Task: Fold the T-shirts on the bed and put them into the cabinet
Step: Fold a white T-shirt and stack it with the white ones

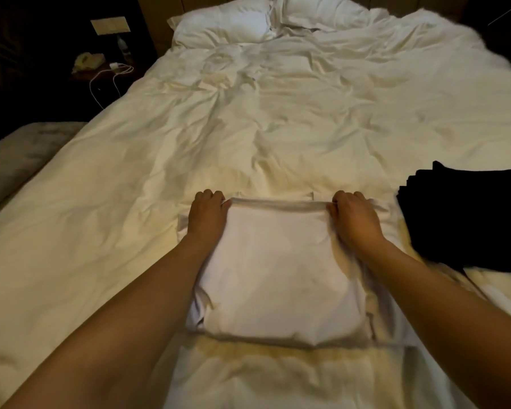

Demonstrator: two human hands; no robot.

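Rumpled white bed (pixel 278 128), folded white T-shirt (pixel 278 276) near edge, left hand (pixel 208 215) and right hand (pixel 356 219) fingers pinching its far corners

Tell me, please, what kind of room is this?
Probably a bedroom, perhaps in a hotel: a wide bed with white pillows and a bedside table holding a charger cable.

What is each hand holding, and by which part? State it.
Both hands grip the folded white T-shirt at its far edge: left hand at the far-left corner, right hand at the far-right corner.
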